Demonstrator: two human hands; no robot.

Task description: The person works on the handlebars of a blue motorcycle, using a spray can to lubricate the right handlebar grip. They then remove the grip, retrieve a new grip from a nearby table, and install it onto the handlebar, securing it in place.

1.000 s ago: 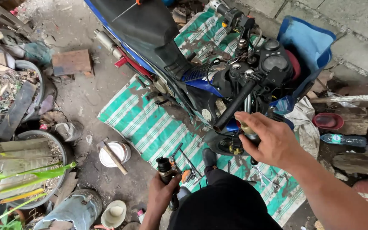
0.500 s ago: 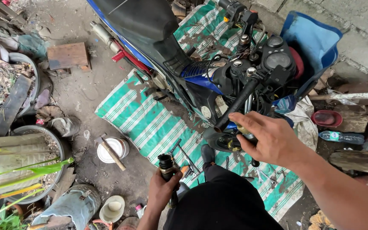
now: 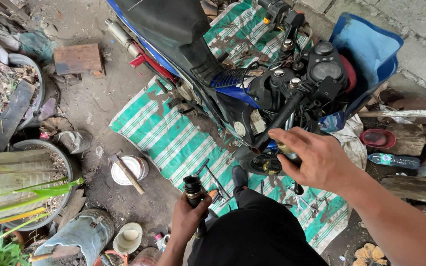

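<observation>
I see the blue-black motorcycle [image 3: 213, 64] lying across the green-striped tarp [image 3: 163, 143] | my right hand [image 3: 316, 160], fingers curled, reaches by the black handlebar grip [image 3: 279, 120]; whether it pinches anything I cannot tell | my left hand [image 3: 188, 216] fists around an upright dark tube [image 3: 193, 189] just above the tarp's edge

Bare dirt floor [image 3: 99, 103] in daylight, a grey block wall [image 3: 420, 29] behind, scrap strewn around.
</observation>
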